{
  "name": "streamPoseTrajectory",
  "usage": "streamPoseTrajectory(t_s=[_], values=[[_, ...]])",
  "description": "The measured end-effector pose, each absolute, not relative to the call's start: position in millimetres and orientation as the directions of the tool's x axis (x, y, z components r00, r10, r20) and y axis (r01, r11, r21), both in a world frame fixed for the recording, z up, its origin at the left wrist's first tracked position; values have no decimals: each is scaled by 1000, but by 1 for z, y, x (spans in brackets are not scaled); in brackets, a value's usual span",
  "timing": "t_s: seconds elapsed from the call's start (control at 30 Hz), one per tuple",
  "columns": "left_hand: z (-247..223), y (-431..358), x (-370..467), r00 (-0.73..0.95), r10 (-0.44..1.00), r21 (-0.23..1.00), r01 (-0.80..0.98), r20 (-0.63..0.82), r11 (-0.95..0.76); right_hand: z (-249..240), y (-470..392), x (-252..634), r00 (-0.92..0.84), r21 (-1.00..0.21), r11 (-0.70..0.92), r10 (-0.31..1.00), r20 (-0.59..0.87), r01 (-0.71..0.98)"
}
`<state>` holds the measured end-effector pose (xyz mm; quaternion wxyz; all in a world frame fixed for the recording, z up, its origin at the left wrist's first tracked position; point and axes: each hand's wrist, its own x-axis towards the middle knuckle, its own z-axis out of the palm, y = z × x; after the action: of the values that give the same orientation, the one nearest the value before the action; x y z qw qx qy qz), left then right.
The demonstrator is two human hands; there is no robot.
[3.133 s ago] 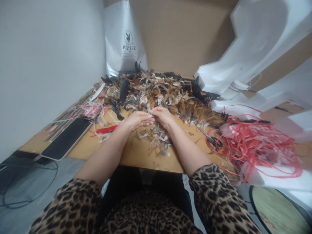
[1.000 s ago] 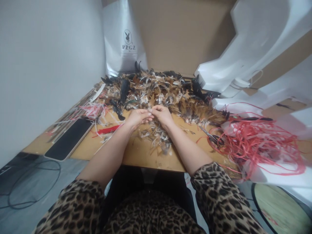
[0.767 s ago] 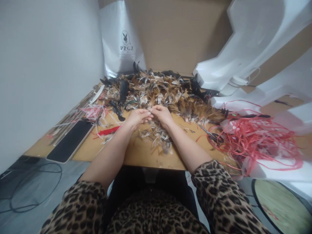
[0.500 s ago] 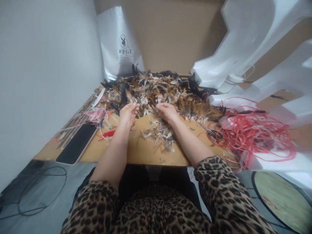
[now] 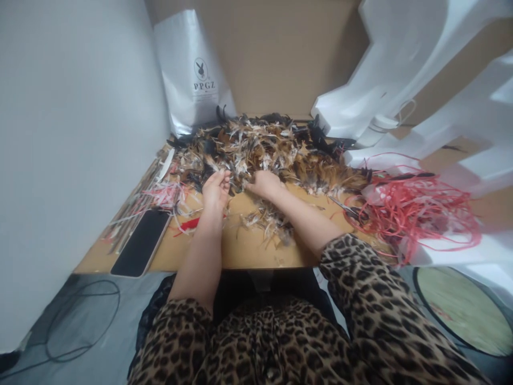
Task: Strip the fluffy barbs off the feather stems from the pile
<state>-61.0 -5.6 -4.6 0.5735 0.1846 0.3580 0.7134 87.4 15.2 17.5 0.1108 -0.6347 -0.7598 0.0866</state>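
Note:
Brown, white and black feathers [image 5: 272, 144] lie in a wide heap across the back of the tan table [image 5: 236, 251]. At the heap's front edge, my left hand [image 5: 217, 187] is pinched on a light feather that sticks up from its fingertips. My right hand [image 5: 265, 184] is a little to the right, its fingers closed and pointing left at the feathers; what they hold is too small to make out. A smaller pile of loose feathers [image 5: 272, 222] lies below my right hand, partly behind the forearm.
A phone [image 5: 141, 243] and pink strips [image 5: 166, 193] lie at the left, a red piece [image 5: 189, 224] near my left wrist. Scissors [image 5: 348, 208] and tangled red ribbon [image 5: 420, 214] are at the right. A white bag [image 5: 196, 69] stands at the back left.
My right hand has turned more palm-down and shifted slightly left. My left hand stays near the heap with its fingers pinched. The whole view has shifted a little.

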Motion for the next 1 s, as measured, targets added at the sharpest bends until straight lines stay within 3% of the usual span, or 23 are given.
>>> streamPoseTrajectory(t_s=[0.3, 0.4, 0.6, 0.8, 1.0], values=[[-7, -6, -59, -231, 959, 731, -681, -166, -37, 2, 49, 69, -114, -215, 106, 993, -25, 971], [-8, -5, -58, -215, 962, 728, -686, -167, -27, 9, 51, 88, -109, -245, 92, 992, -57, 965], [-10, -6, -52, -180, 972, 767, -641, -152, 1, 28, 42, 123, -214, -508, 170, 976, -30, 844], [-10, -9, -46, -144, 973, 807, -588, -178, 60, 23, 27, 131, -139, -735, 114, 990, 28, 668], [-13, -9, -44, -108, 980, 825, -559, -169, 81, 7, 23, 143, -12, -925, 108, 994, 111, 364]])
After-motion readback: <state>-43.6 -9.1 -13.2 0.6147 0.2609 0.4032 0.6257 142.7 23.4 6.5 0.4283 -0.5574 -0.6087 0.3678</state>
